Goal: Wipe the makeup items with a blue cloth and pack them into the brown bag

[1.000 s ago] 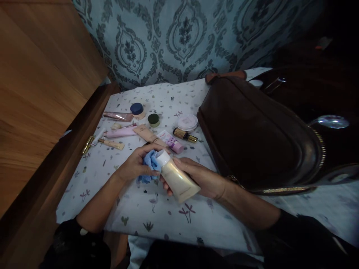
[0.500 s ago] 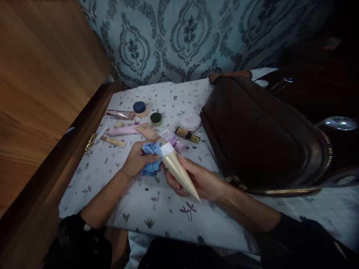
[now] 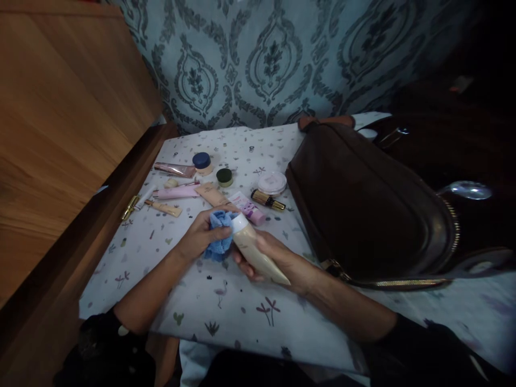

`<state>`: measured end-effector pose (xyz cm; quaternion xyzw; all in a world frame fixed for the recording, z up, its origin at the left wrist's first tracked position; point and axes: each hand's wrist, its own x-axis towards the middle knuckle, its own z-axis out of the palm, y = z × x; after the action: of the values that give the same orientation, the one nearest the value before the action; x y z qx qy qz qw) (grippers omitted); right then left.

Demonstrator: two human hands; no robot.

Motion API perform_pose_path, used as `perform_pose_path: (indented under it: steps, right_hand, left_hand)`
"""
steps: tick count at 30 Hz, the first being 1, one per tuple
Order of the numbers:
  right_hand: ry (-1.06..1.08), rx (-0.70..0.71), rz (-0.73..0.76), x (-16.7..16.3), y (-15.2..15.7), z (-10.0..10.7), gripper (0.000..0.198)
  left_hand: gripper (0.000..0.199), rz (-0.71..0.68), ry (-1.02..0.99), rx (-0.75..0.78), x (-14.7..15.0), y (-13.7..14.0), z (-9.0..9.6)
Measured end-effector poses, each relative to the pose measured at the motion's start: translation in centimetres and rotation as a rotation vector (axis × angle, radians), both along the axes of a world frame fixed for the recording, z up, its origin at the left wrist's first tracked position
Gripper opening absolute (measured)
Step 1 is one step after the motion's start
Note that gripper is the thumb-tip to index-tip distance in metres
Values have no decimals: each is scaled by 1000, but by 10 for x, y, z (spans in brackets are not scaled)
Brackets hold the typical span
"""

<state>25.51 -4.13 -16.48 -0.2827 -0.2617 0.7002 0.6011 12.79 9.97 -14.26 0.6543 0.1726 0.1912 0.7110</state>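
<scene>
Bunched in my left hand (image 3: pixel 197 234) is a blue cloth (image 3: pixel 220 236), its folds pressed against the white cap (image 3: pixel 240 222) of a squeeze tube. My right hand (image 3: pixel 278 252) is wrapped round the tube's pale gold body (image 3: pixel 256 251), which slants down to the right with its flat side partly turned up. Just beyond the hands lie a peach tube (image 3: pixel 215 194) and a pink-and-white tube (image 3: pixel 248 208). The fingers under the gold tube are partly hidden.
On the patterned cloth (image 3: pixel 220 322) lie a blue-lidded jar (image 3: pixel 202 163), a dark-lidded jar (image 3: pixel 224 177), a round compact (image 3: pixel 272 183), a gold-and-black tube (image 3: pixel 268 200) and several other cosmetics. A large brown bag (image 3: pixel 363 204) stands at the right. A wooden panel (image 3: pixel 68 107) rises at the left.
My right hand has rolled the gold tube, so its broad face shows instead of its narrow edge. The cloth stays at the cap. The view has shifted slightly.
</scene>
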Motion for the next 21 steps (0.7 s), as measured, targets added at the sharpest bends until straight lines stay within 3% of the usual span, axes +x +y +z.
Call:
perform_pose_path:
  steps: [4,9,16,21]
  right_hand:
    - [-33,-67,-112,1,3,2,51]
    - [41,-72,1,1,1,1,49]
    - [87,-24,104,2,-1,-4,50]
    - [49,-38,-34,2,2,-1,48]
  left_hand:
    - [53,-9,29,-38,0,2,-2]
    - [52,-38,17,-31,-3,6,-1]
    - [53,-99,-32,-159,-5,4,-5]
    - [55,-76,-19,-208,1,-4,-6]
